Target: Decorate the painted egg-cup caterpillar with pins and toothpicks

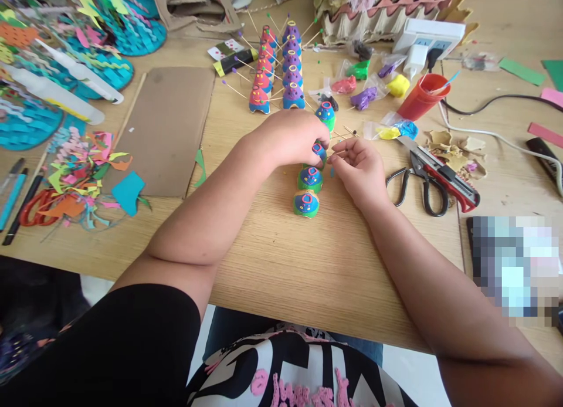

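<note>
The blue-and-green cup row (310, 179) stands on the bench (272, 266), its near cups bare of sticks. The left hand (303, 138) curls its fingers round one of its middle cups. Just right of the row, the right hand (358, 168) is nearly closed, thumb and forefinger pinching a thin stick (338, 153). Beyond the row stand purple cups (292, 75) and red cups (259, 96); farther right of it lie black-handled scissors (428, 187) and a red cutter (457, 187).
</note>
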`<state>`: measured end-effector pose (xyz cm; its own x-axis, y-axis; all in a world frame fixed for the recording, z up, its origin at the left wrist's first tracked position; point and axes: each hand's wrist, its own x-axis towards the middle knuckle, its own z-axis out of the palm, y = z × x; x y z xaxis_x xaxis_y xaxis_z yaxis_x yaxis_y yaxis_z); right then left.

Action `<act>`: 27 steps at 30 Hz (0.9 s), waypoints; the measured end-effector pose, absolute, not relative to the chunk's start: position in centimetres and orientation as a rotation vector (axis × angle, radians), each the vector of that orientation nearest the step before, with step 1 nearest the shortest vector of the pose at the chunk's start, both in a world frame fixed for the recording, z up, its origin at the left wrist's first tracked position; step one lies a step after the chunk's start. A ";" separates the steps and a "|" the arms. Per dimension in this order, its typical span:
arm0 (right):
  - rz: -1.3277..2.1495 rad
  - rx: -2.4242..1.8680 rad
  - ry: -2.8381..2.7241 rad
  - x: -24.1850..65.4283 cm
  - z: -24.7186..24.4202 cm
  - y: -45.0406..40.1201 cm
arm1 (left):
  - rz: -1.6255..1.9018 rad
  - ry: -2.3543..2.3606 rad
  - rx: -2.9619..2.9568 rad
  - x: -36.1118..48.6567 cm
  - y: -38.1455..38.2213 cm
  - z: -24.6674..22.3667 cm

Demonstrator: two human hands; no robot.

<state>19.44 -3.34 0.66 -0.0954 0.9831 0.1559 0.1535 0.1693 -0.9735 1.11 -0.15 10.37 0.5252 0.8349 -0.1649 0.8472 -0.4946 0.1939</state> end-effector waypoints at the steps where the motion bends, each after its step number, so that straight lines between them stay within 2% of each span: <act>1: 1.068 -1.156 -1.455 19.5 0.7 -3.3 | -0.063 1.407 2.514 1.1 -0.1 10.4; 27: 0.975 -1.187 -1.421 19.4 0.8 -3.6 | -0.118 1.436 2.524 1.4 -0.5 10.6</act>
<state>19.39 -3.60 0.77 -0.0157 0.9811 0.1931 0.1730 0.1928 -0.9659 1.39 -0.46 10.63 0.5152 0.8370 -0.1844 0.8559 -0.4909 0.1628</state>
